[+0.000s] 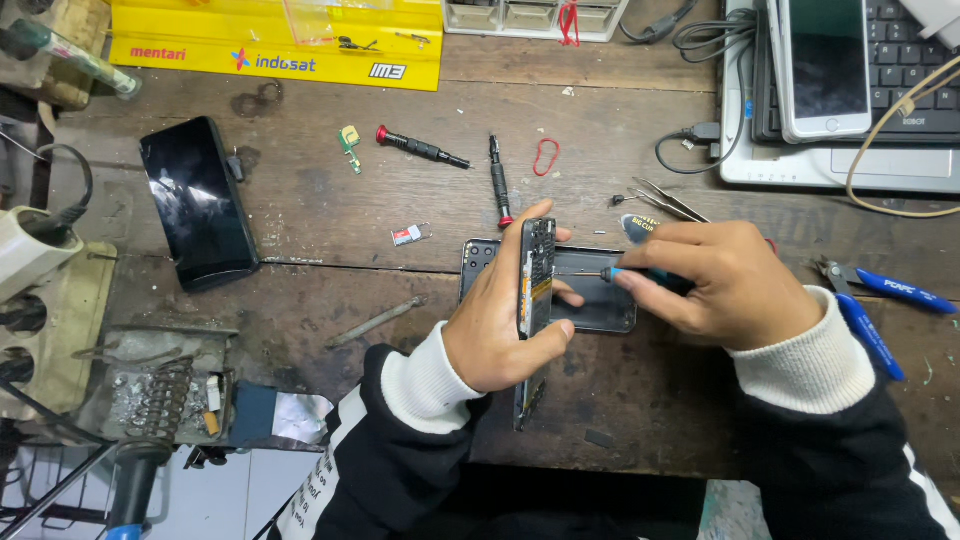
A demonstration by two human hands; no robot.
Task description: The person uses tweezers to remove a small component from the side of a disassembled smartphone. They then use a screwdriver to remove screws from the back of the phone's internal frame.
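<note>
1. Head view: my left hand (495, 320) fingers grip the opened phone (535, 290), stood on edge above the worktop (330, 200).
2. My right hand (720, 280) fingers close on a blue-tipped screwdriver (600, 271), its tip at the phone; I judge I'm working a screw, needing a steady tip.
3. The screw itself is too small to see.

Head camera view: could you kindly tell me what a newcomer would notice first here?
At the centre, the left hand holds an opened phone on edge, while the right hand points a blue-handled screwdriver at it. A dark phone back cover lies beneath them on the wooden table. On the left rests a black phone screen; blue pliers lie on the right.
</note>
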